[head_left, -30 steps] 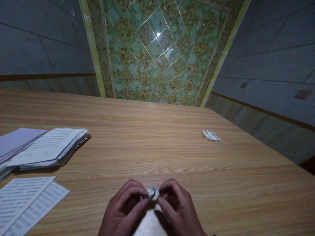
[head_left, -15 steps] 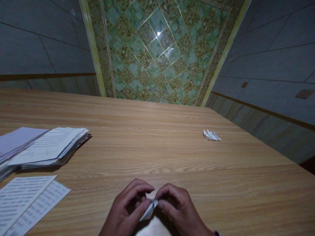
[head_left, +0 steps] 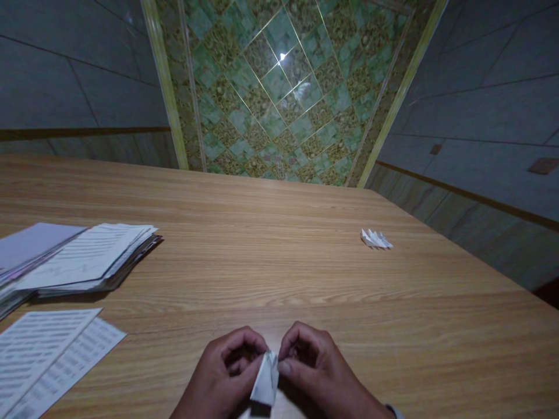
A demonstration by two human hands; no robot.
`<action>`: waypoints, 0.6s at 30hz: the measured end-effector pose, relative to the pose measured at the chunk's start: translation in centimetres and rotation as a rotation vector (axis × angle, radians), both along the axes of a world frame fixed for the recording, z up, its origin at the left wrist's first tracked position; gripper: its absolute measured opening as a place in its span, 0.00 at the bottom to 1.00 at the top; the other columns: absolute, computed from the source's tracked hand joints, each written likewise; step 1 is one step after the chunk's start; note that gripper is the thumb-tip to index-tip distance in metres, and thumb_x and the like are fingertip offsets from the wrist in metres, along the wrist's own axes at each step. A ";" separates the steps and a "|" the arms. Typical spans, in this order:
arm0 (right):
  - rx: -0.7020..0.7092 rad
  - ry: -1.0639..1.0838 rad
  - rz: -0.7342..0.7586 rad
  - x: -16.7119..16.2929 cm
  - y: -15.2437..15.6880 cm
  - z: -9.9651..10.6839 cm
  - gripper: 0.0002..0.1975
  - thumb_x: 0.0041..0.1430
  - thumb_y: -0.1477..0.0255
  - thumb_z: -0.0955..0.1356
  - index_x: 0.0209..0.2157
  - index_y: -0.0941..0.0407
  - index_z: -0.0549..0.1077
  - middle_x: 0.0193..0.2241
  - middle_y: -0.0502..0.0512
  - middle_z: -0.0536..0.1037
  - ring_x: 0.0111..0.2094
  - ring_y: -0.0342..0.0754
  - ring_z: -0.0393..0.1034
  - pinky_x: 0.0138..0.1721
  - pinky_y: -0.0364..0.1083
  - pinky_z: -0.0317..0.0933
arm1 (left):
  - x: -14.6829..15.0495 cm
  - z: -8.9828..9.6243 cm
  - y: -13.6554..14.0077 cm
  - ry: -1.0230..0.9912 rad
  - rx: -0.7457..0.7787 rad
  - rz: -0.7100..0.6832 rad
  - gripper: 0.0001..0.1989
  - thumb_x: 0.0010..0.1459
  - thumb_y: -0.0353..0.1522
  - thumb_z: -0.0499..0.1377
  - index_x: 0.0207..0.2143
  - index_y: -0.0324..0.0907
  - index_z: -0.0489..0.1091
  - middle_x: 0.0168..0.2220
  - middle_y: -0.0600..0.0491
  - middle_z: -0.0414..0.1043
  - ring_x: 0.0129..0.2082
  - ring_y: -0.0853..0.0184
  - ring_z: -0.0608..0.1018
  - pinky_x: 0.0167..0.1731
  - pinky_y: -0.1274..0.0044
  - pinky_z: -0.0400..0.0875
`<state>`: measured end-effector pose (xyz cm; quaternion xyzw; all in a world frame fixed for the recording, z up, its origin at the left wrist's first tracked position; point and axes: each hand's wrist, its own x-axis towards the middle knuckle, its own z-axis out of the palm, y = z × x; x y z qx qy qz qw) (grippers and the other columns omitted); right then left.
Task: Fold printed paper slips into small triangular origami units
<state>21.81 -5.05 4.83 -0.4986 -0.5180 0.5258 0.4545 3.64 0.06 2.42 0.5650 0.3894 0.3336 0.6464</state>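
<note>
A small folded piece of white paper [head_left: 265, 383] is held between my two hands, just above the near part of the wooden table [head_left: 262, 256]. My left hand [head_left: 229, 366] pinches its left edge and top between thumb and fingertips. On the other side, my right hand [head_left: 317, 364] grips the upper right edge with thumb and index finger. The paper's broad, flat lower end hangs toward me, with creases near the top.
Several small folded white paper pieces [head_left: 376, 239] stand in a row at the right. On the left lie a stack of papers [head_left: 94, 256] and printed sheets [head_left: 48, 349]. Beyond the table are a green patterned tiled surface [head_left: 279, 110] and grey walls.
The folded paper has turned so that its broad face shows more and points down toward me. My left index finger has come down onto its top; my right hand stays close beside it.
</note>
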 end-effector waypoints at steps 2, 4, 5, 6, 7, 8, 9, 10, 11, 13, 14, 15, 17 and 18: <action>0.007 -0.005 -0.005 0.0 0.1 0.0 0.11 0.53 0.64 0.73 0.30 0.57 0.74 0.25 0.49 0.71 0.29 0.46 0.63 0.31 0.45 0.56 | 0.0 0.0 0.1 -0.073 -0.080 -0.031 0.18 0.47 0.44 0.73 0.26 0.41 0.73 0.22 0.58 0.68 0.22 0.71 0.68 0.23 0.81 0.63; 0.015 -0.009 -0.053 -0.1 0.2 -0.2 0.10 0.53 0.64 0.73 0.31 0.57 0.74 0.25 0.50 0.71 0.29 0.47 0.64 0.32 0.45 0.57 | 0.0 0.1 0.2 -0.114 -0.097 -0.024 0.20 0.52 0.49 0.70 0.29 0.41 0.74 0.23 0.58 0.69 0.23 0.70 0.70 0.24 0.80 0.65; 0.027 -0.009 -0.097 -0.1 0.2 -0.4 0.10 0.54 0.65 0.72 0.31 0.57 0.74 0.26 0.50 0.72 0.29 0.47 0.65 0.32 0.45 0.58 | -0.1 0.2 0.2 -0.119 -0.081 -0.007 0.21 0.55 0.51 0.67 0.32 0.42 0.74 0.24 0.57 0.70 0.24 0.70 0.71 0.24 0.80 0.67; 0.045 -0.014 -0.143 -0.1 0.3 -0.6 0.09 0.54 0.65 0.72 0.30 0.56 0.73 0.26 0.51 0.73 0.30 0.48 0.66 0.33 0.46 0.59 | -0.1 0.2 0.1 -0.120 -0.063 0.011 0.22 0.57 0.52 0.65 0.33 0.42 0.74 0.26 0.57 0.70 0.24 0.69 0.71 0.25 0.79 0.68; 0.070 -0.024 -0.188 -0.1 0.3 -0.7 0.09 0.55 0.66 0.72 0.30 0.56 0.73 0.27 0.51 0.74 0.31 0.48 0.68 0.34 0.46 0.61 | -0.1 0.2 0.1 -0.117 -0.048 0.023 0.23 0.57 0.54 0.64 0.35 0.42 0.74 0.27 0.56 0.71 0.24 0.69 0.72 0.24 0.79 0.68; 0.099 -0.042 -0.226 -0.1 0.3 -0.9 0.08 0.56 0.66 0.71 0.30 0.56 0.74 0.28 0.52 0.75 0.32 0.49 0.69 0.34 0.46 0.62 | -0.1 0.2 0.0 -0.110 -0.043 0.024 0.24 0.56 0.54 0.65 0.34 0.42 0.74 0.27 0.56 0.71 0.24 0.69 0.71 0.23 0.79 0.68; 0.129 -0.071 -0.254 -0.1 0.3 -1.1 0.07 0.56 0.67 0.71 0.30 0.56 0.74 0.28 0.53 0.76 0.32 0.49 0.70 0.35 0.46 0.63 | -0.1 0.1 -0.1 -0.104 -0.053 0.016 0.24 0.54 0.55 0.66 0.33 0.42 0.73 0.26 0.56 0.70 0.24 0.69 0.71 0.22 0.80 0.67; 0.161 -0.107 -0.273 -0.1 0.3 -1.2 0.06 0.57 0.68 0.70 0.30 0.56 0.74 0.28 0.53 0.77 0.31 0.49 0.71 0.34 0.45 0.64 | 0.0 0.0 -0.2 -0.105 -0.075 0.005 0.24 0.52 0.54 0.68 0.32 0.43 0.72 0.25 0.57 0.70 0.23 0.69 0.70 0.21 0.80 0.66; 0.196 -0.146 -0.282 0.0 0.2 -1.3 0.04 0.57 0.70 0.70 0.30 0.56 0.75 0.27 0.53 0.78 0.30 0.49 0.72 0.33 0.45 0.64 | 0.1 -0.1 -0.3 -0.112 -0.099 -0.007 0.24 0.51 0.54 0.69 0.32 0.43 0.71 0.23 0.58 0.69 0.23 0.69 0.70 0.21 0.81 0.65; 0.294 -0.236 -0.287 0.0 0.1 -1.5 0.03 0.58 0.74 0.69 0.30 0.56 0.76 0.27 0.52 0.79 0.29 0.48 0.74 0.32 0.44 0.64 | 0.3 -0.2 -0.5 -0.136 -0.118 -0.015 0.23 0.51 0.52 0.70 0.32 0.43 0.70 0.23 0.58 0.70 0.24 0.70 0.71 0.22 0.81 0.65; 0.355 -0.283 -0.283 0.1 0.0 -1.6 0.04 0.58 0.75 0.69 0.30 0.55 0.76 0.27 0.52 0.80 0.29 0.48 0.74 0.32 0.43 0.64 | 0.3 -0.2 -0.6 -0.149 -0.111 -0.008 0.22 0.52 0.51 0.70 0.32 0.43 0.70 0.24 0.58 0.71 0.25 0.69 0.72 0.24 0.81 0.66; 0.423 -0.327 -0.279 0.1 0.0 -1.6 0.05 0.59 0.77 0.69 0.31 0.55 0.77 0.27 0.52 0.80 0.30 0.48 0.75 0.32 0.43 0.65 | 0.3 -0.1 -0.6 -0.158 -0.093 0.009 0.22 0.52 0.50 0.71 0.31 0.43 0.71 0.25 0.57 0.72 0.26 0.69 0.73 0.26 0.81 0.67; 0.553 -0.404 -0.267 0.2 -0.1 -1.7 0.06 0.60 0.80 0.69 0.33 0.55 0.77 0.28 0.52 0.80 0.30 0.47 0.75 0.32 0.42 0.64 | 0.3 0.1 -0.4 -0.156 -0.066 0.057 0.22 0.49 0.50 0.72 0.30 0.42 0.72 0.25 0.57 0.74 0.27 0.70 0.74 0.28 0.81 0.67; 0.611 -0.441 -0.255 0.3 -0.1 -1.6 0.07 0.61 0.81 0.69 0.34 0.55 0.77 0.28 0.52 0.80 0.30 0.47 0.74 0.32 0.42 0.64 | 0.3 0.1 -0.2 -0.153 -0.072 0.080 0.23 0.48 0.50 0.73 0.29 0.42 0.72 0.25 0.57 0.74 0.26 0.70 0.74 0.27 0.81 0.67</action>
